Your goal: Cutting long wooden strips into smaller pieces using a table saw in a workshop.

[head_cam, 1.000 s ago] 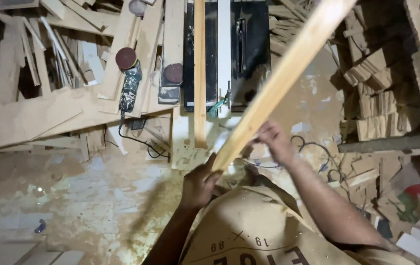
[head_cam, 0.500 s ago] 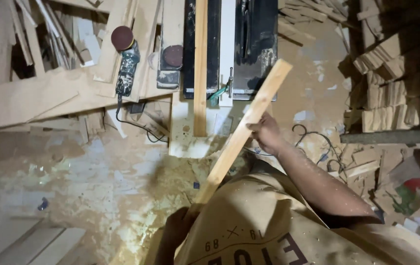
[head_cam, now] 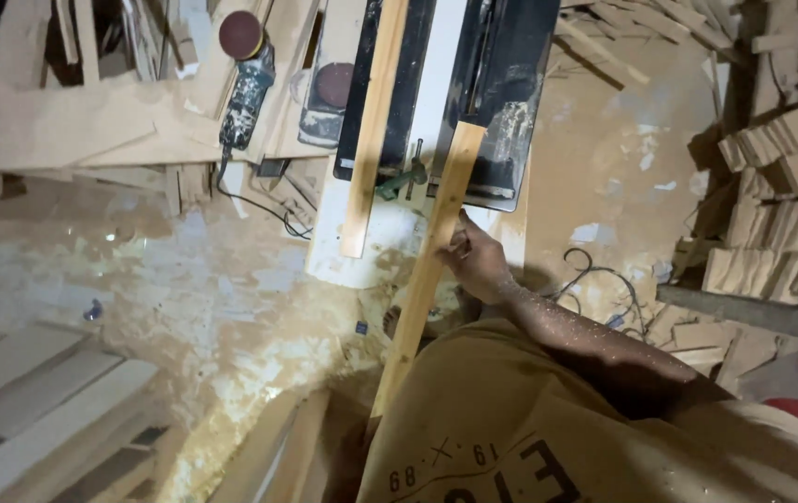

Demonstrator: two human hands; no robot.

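Observation:
My right hand (head_cam: 478, 263) grips a long pale wooden strip (head_cam: 447, 186) by its right edge, about halfway along. The strip's far end rests on the black top of a table saw (head_cam: 511, 74). Its near end runs down toward me and disappears behind my tan shirt (head_cam: 511, 419). My forearm is dusted with sawdust. A second, shorter wooden strip (head_cam: 373, 130) lies flat on the saw to the left, roughly parallel to the first. My left hand is hidden below the shirt.
Two sanders with red discs (head_cam: 240, 42) (head_cam: 329, 88) lie among boards at the saw's left. Stacks of cut wood blocks (head_cam: 771, 158) stand at the right. Flat boards (head_cam: 35, 401) lie lower left. A cable (head_cam: 594, 270) loops over the sawdust-covered floor.
The strip has come down from pointing high up-right to lying along the saw table. My left hand let go of its near end and dropped out of sight.

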